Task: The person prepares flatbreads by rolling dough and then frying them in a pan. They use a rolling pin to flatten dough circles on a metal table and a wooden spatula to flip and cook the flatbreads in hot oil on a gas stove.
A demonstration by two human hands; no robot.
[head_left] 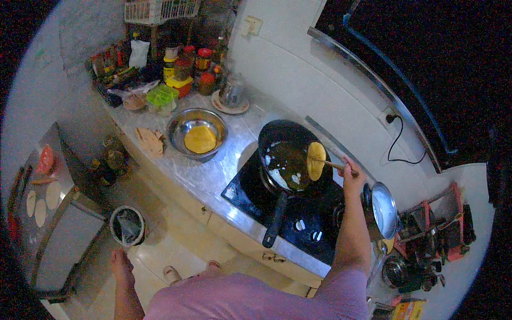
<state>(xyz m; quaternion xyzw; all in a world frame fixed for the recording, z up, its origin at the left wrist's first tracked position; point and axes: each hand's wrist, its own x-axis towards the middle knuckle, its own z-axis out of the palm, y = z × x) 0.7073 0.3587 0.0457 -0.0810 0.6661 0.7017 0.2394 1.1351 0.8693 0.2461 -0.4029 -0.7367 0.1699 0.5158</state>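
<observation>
My right hand (352, 176) is closed around a pair of chopsticks (330, 163), whose tips meet a round yellow flatbread (317, 161) at the right side of a black frying pan (294, 156). Oil and white frothy patches show in the pan, which sits on a black gas stove (296, 220) with its handle pointing towards me. Left of the stove, a steel bowl (175, 138) holds another yellow flatbread (200, 139). My left hand (121, 264) hangs low at my side, fingers curled, with nothing visible in it.
A steel pot (385, 212) stands right of the stove, near a rack of utensils (436, 228). Jars (203, 60) and a green-lidded container (162, 96) crowd the counter's far left. A bin (127, 226) is on the floor. Pale dough rounds (53, 195) lie on a surface at far left.
</observation>
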